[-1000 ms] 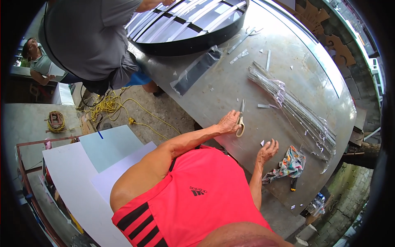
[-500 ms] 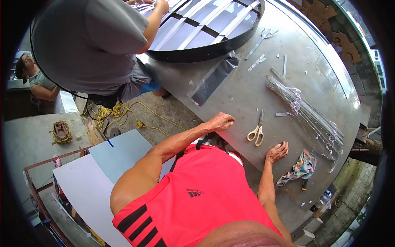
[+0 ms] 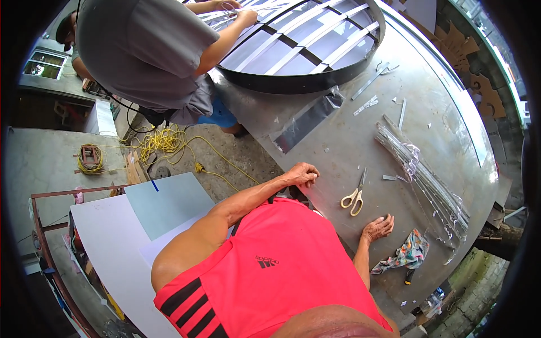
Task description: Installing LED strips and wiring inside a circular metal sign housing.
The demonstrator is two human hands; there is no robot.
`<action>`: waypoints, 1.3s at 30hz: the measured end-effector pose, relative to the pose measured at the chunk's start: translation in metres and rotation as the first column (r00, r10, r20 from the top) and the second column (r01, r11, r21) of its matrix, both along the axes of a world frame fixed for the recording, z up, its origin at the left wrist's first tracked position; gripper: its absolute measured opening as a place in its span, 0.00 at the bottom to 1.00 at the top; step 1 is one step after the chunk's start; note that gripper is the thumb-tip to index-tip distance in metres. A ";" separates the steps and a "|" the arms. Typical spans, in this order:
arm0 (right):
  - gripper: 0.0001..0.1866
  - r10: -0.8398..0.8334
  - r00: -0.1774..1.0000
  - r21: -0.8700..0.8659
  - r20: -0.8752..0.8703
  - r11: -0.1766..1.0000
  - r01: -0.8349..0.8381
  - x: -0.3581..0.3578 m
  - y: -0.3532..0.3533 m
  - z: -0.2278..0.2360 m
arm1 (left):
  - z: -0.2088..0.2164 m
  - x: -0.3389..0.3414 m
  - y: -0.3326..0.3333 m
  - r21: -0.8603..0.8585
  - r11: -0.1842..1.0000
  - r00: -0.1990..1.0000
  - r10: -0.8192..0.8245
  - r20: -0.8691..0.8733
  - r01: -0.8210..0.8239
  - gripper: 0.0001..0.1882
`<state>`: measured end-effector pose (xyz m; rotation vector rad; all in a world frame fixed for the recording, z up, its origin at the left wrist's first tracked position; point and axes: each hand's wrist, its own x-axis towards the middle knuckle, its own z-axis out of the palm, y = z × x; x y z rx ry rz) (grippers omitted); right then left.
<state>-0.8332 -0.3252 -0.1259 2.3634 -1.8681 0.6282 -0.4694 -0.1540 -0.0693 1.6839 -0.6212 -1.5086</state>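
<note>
My left hand [image 3: 303,174] rests at the table's near edge, its fingers curled in loosely with nothing visible in them. My right hand [image 3: 378,228] lies on the grey metal table [image 3: 332,160], fingers stretched out and holding nothing. Between the two hands, a little farther in, sits a pair of scissors [image 3: 355,195] with cream handles, its blades pointing away from me. Just right of my right hand is a crumpled, colourful patterned cloth [image 3: 410,252], with a black and yellow tool handle [image 3: 409,276] beside it.
Thin metal strips [image 3: 422,180] lie bundled at right; a dark flat strip [image 3: 307,121] is farther left. A co-worker in grey [image 3: 146,56] handles strips at a round black-rimmed frame [image 3: 298,81]. Yellow cable [image 3: 163,141] and pale sheets [image 3: 169,205] are at left.
My view has shifted, so the table and the things on it sit lower in the picture. Both my hands stay resting at the table. The co-worker's hands still work at the round frame.
</note>
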 end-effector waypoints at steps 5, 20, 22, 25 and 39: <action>0.18 0.002 1.000 0.010 0.017 1.000 -0.002 -0.003 0.001 0.000 | -0.006 0.003 0.001 0.006 1.000 0.995 0.021 -0.094 -0.021 0.15; 0.17 0.001 1.000 -0.026 0.006 1.000 0.000 -0.003 -0.001 -0.002 | -0.003 0.014 -0.007 0.036 0.999 0.986 -0.010 -0.169 0.017 0.15; 0.17 -0.003 1.000 -0.033 0.011 0.999 0.003 -0.001 -0.001 0.000 | -0.003 0.017 -0.009 0.038 0.998 0.983 -0.038 -0.181 0.046 0.15; 0.17 -0.009 1.000 -0.015 0.000 1.000 0.009 0.003 -0.001 0.005 | -0.004 0.026 -0.010 0.031 0.993 0.953 -0.100 -0.287 0.113 0.17; 0.15 -0.309 0.947 0.107 0.087 0.948 0.300 0.057 -0.019 0.021 | 0.085 0.129 -0.031 -0.113 0.861 0.859 -0.505 -0.086 0.496 0.18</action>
